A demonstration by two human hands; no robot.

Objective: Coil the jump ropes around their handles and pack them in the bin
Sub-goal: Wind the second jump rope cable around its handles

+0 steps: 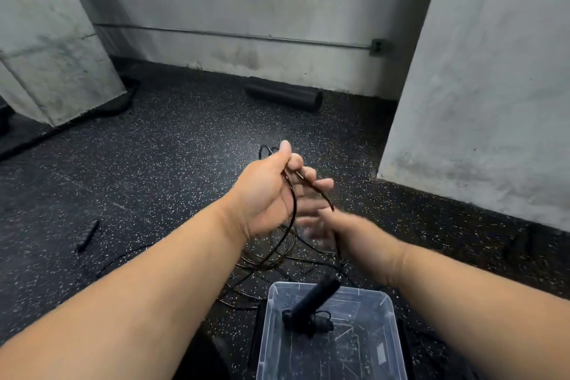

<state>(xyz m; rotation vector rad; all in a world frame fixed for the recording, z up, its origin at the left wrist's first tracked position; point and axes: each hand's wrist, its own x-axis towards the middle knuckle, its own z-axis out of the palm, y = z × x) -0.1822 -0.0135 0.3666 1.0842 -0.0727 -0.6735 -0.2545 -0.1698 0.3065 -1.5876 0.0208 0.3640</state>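
Using the clear bin as landmark: one jump rope already lies inside it, its black handles bundled with the cord wound near one end. A second rope is in the hands above and beyond the bin. The left hand pinches a loop of cord between thumb and curled fingers; the right hand is blurred just beside it, and whether it grips the cord I cannot tell. Much loose cord sprawls on the floor just beyond the bin, so coiling looks barely begun, with packing still to come. A stray handle lies far left of the bin, and a dark foam roller rests well beyond by the wall. The tangled cord looks likely to snag
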